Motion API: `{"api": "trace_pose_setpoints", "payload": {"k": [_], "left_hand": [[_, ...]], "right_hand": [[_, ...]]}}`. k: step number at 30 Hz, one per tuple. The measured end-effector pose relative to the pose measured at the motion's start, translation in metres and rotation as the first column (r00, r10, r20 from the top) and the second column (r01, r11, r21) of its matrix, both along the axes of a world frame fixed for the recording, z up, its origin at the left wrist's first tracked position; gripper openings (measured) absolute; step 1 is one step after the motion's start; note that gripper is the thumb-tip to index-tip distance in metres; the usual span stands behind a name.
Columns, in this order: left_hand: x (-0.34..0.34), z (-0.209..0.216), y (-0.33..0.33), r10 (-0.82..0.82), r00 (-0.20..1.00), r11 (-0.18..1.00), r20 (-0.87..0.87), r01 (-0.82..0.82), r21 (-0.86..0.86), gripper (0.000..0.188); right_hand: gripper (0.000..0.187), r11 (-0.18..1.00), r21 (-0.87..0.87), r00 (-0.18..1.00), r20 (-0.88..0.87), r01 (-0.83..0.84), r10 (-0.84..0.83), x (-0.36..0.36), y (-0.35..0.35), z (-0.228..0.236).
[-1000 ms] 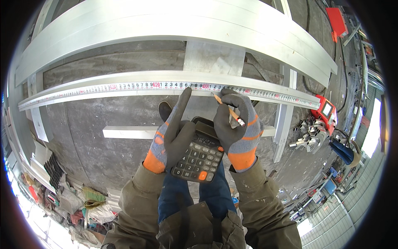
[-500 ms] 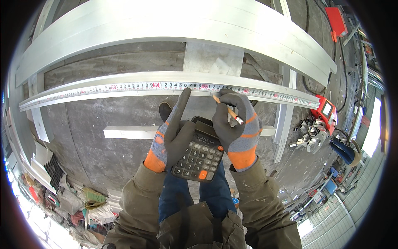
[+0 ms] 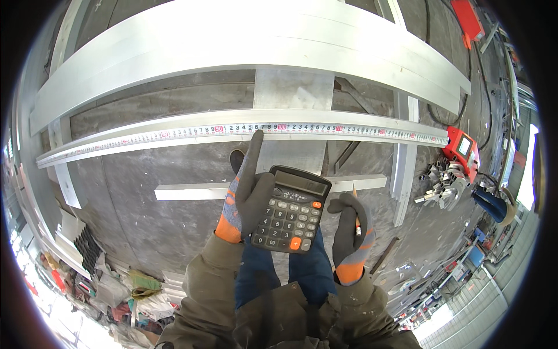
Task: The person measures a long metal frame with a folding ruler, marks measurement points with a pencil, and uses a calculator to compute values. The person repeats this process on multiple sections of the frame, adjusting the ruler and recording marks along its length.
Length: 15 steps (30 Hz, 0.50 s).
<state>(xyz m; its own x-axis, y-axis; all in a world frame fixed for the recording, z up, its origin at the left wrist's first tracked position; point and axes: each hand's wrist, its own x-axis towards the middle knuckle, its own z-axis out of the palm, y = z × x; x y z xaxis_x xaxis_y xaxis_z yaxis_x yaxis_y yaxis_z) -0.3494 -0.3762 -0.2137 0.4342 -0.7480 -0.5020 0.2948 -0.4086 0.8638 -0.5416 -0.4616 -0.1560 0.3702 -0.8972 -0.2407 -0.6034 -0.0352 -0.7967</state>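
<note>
A black calculator (image 3: 289, 218) with an orange key is held by my gloved left hand (image 3: 254, 200), thumb over its left edge. The left index finger stretches up to a tape measure (image 3: 256, 129) laid along a long silver metal profile (image 3: 197, 120). To the right of the calculator, my gloved right hand (image 3: 350, 232) is drawn back from the profile. Its fingers are curled round a pencil (image 3: 357, 224), whose tip points up. Both gloves are grey and orange with dark palms and fingers. The red tape case (image 3: 461, 150) rests at the profile's right end.
Wide pale metal profiles (image 3: 232, 43) lie across the far side. A shorter bar (image 3: 192, 192) crosses below the taped profile. Cut metal pieces (image 3: 444, 185) are heaped at the right, near a red tool (image 3: 468, 20) farther off. Sacks and scraps (image 3: 125, 291) pile up at lower left.
My right hand has moved down and right, away from the tape, with the pencil turned upright. The calculator shows more fully, and my left finger still points at the tape.
</note>
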Motion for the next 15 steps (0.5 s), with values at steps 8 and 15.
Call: {"api": "trace_pose_setpoints", "payload": {"k": [8,15], "left_hand": [[-0.006,0.004,-0.008,0.025,0.999,0.999,0.044,-0.027,0.038,0.074],[-0.011,-0.004,-0.004,0.050,0.994,0.997,0.099,-0.044,-0.060,0.068]], "right_hand": [[0.022,0.900,0.426,0.995,-0.004,0.094,-0.102,-0.022,0.040,0.009],[0.026,0.921,0.386,0.997,0.016,0.058,-0.069,-0.020,0.044,0.011]]}}
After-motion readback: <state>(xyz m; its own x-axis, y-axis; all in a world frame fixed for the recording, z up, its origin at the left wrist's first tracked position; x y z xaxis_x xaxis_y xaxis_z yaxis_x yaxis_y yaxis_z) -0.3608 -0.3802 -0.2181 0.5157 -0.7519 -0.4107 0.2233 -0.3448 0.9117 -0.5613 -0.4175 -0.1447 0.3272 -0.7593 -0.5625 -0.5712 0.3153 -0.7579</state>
